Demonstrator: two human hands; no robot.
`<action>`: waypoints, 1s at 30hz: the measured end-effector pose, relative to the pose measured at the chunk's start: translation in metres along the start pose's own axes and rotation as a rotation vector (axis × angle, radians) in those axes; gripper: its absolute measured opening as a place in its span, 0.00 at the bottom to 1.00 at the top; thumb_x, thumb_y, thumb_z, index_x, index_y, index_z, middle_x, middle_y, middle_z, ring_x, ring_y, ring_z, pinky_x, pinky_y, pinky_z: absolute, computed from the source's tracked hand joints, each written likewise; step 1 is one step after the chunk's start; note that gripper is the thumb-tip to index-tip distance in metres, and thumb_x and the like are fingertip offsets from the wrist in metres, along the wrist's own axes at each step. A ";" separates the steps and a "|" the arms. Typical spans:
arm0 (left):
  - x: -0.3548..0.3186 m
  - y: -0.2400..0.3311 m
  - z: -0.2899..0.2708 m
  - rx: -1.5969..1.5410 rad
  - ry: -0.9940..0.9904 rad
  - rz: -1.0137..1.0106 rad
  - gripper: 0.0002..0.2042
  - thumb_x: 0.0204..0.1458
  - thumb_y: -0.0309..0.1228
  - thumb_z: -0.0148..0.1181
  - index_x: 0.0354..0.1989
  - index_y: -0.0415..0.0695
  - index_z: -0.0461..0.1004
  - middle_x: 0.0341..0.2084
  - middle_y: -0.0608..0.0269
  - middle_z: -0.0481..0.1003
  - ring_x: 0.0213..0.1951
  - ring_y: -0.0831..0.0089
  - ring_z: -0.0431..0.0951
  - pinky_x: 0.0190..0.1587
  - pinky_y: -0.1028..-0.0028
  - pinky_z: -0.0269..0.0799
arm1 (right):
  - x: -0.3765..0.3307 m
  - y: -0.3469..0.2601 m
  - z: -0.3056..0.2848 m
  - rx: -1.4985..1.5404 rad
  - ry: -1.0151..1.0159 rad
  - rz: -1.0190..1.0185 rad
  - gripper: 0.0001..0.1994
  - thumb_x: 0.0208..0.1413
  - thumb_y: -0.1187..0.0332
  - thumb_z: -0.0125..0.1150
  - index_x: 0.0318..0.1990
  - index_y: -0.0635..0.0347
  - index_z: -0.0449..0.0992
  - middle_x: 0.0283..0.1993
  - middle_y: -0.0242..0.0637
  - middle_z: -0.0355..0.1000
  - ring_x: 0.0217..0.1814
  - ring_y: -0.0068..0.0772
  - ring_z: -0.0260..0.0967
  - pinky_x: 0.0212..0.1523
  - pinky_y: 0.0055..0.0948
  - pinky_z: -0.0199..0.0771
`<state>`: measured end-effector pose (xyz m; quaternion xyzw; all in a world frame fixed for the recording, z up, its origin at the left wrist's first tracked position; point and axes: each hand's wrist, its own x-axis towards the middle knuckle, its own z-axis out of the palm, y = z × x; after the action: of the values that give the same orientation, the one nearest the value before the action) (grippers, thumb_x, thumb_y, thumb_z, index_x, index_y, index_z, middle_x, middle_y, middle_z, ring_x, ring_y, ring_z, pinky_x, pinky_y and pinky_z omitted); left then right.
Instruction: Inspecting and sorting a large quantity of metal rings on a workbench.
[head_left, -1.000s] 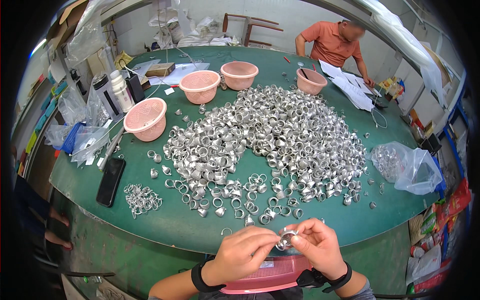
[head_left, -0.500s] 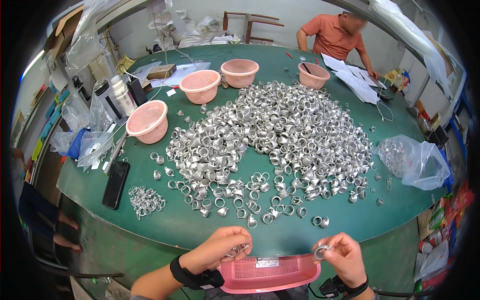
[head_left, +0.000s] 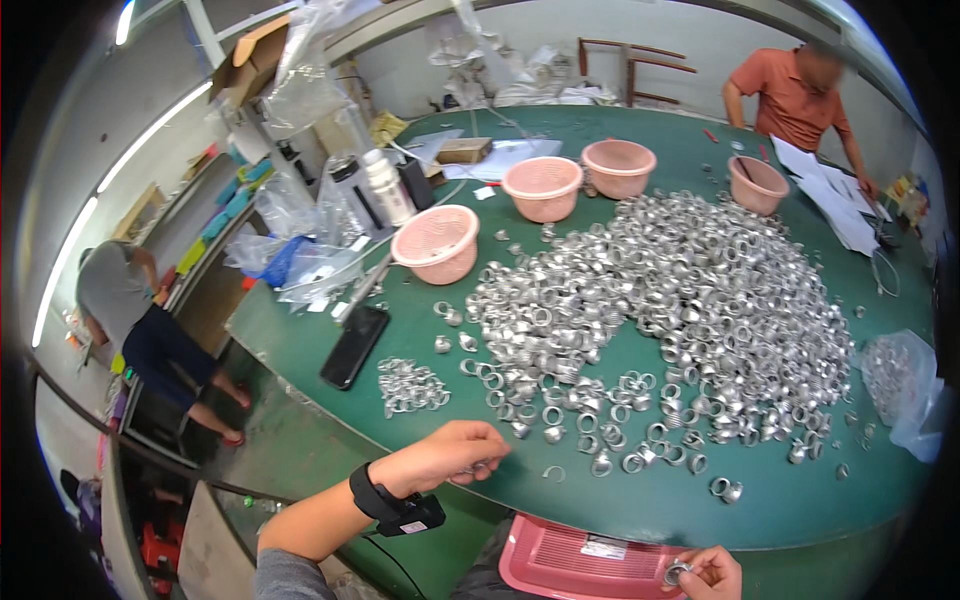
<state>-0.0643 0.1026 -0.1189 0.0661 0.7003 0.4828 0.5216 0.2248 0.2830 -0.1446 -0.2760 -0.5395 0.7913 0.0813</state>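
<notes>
My left hand (head_left: 450,457) is closed just over the table's front edge, with a bit of silvery metal showing under its curled fingers; earlier it showed as small metal rings. Lower right, my right hand (head_left: 712,574) pinches a silver ring (head_left: 677,572) between thumb and fingers, over the right end of a pink plastic basket (head_left: 545,560) below the table edge. A thin, open-looking ring (head_left: 554,474) is at the table's front, right of my left hand. Beyond it spreads a large heap of silver metal rings (head_left: 700,280), with several loose ones along its near side.
On the green table (head_left: 300,345) are a small pile of thin rings (head_left: 412,387), a black phone (head_left: 355,347), pink baskets (head_left: 437,245), bottles (head_left: 388,188) and a plastic bag of rings (head_left: 900,375). One person (head_left: 800,95) sits across the table; another (head_left: 150,320) stands at left shelves.
The view has swung left, so the table sits further right and a standing person shows fully. The thin ring now shows by my left hand. My right hand is lower, still holding its ring.
</notes>
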 end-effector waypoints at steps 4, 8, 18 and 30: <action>-0.007 -0.019 -0.074 -0.090 0.327 0.309 0.05 0.47 0.30 0.46 0.27 0.42 0.66 0.20 0.68 0.67 0.21 0.82 0.65 0.21 0.84 0.58 | 0.009 0.002 0.007 0.025 -0.016 0.052 0.02 0.47 0.78 0.49 0.29 0.62 0.64 0.34 0.34 0.65 0.31 0.21 0.63 0.34 0.19 0.62; 0.001 -0.007 -0.120 0.065 0.646 0.452 0.08 0.47 0.29 0.46 0.33 0.40 0.67 0.30 0.66 0.68 0.32 0.82 0.65 0.32 0.83 0.60 | 0.014 0.000 0.015 -0.010 -0.018 0.062 0.03 0.46 0.78 0.49 0.30 0.62 0.64 0.33 0.34 0.66 0.31 0.21 0.62 0.34 0.19 0.62; -0.027 -0.021 -0.035 0.550 0.457 0.614 0.02 0.42 0.21 0.49 0.25 0.37 0.68 0.22 0.64 0.71 0.26 0.81 0.68 0.31 0.81 0.63 | 0.031 0.017 0.014 0.091 0.034 -0.048 0.07 0.40 0.84 0.53 0.25 0.64 0.63 0.38 0.41 0.64 0.35 0.23 0.63 0.36 0.20 0.65; -0.022 -0.084 0.086 0.316 0.021 0.513 0.04 0.43 0.23 0.52 0.28 0.38 0.69 0.19 0.64 0.68 0.20 0.80 0.64 0.23 0.83 0.59 | 0.043 -0.004 -0.046 -0.246 0.477 -0.236 0.16 0.42 0.78 0.55 0.41 0.62 0.60 0.36 0.34 0.59 0.35 0.21 0.59 0.33 0.17 0.63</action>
<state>0.0482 0.0974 -0.1657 0.3161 0.7325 0.4847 0.3587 0.2123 0.3407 -0.1681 -0.3974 -0.6255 0.6176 0.2633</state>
